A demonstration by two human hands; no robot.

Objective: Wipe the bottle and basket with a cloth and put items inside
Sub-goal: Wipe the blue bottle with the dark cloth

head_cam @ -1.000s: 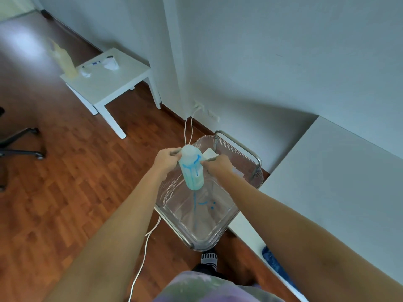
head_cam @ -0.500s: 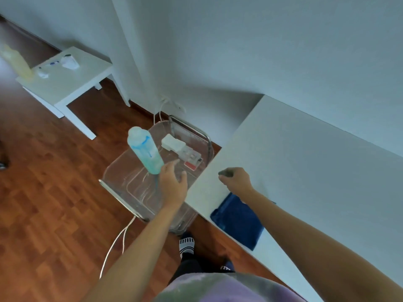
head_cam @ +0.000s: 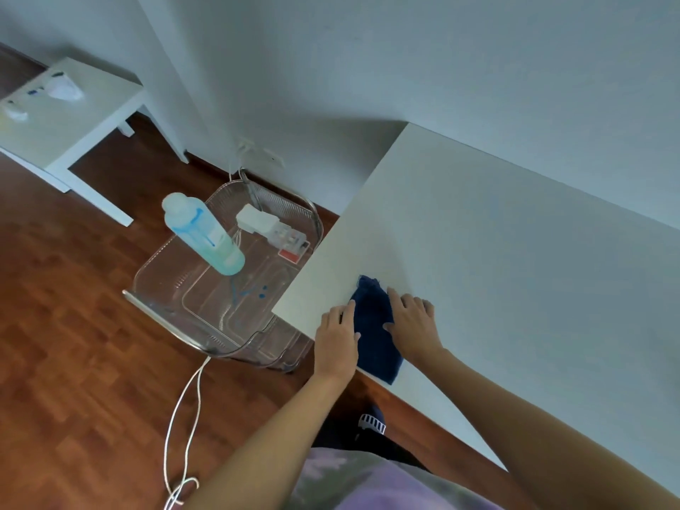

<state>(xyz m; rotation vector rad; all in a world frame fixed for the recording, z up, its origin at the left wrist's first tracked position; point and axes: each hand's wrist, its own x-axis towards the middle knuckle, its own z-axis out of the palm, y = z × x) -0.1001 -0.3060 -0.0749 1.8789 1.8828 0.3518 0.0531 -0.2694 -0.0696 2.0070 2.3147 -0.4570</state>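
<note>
Dark blue cloth (head_cam: pixel 375 325) lay flat near the front edge of the white table (head_cam: pixel 515 252), its near end reaching the table's rim. Both hands rested on it from either side: the left hand (head_cam: pixel 336 338) pressed along the cloth's left border with its fingers (head_cam: pixel 344 312) extended and loose, and the right hand (head_cam: pixel 414 322) lay on the right border with its fingers (head_cam: pixel 399 298) spread flat. Neither hand had closed on the cloth; both lay open on top of it.

Just beside the table's left edge stood the clear basket (head_cam: pixel 176 288) with its metal rim, on the wooden floor (head_cam: pixel 73 362). The translucent bottle (head_cam: pixel 202 233), with pale blue-green liquid and blue markings, stood inside the basket near its middle and appeared tilted towards the upper left in this wide view. Blue smears and drops showed on the basket's bottom just below the bottle. At the far end of the basket lay a white block (head_cam: pixel 252 219) and a small clear case (head_cam: pixel 290 241) with coloured contents, touching each other.

A white cable (head_cam: pixel 184 417) ran along the floor from under the basket's near end. A small white side table (head_cam: pixel 62 119) stood well apart at upper left, carrying a few small white things too blurred to tell.
</note>
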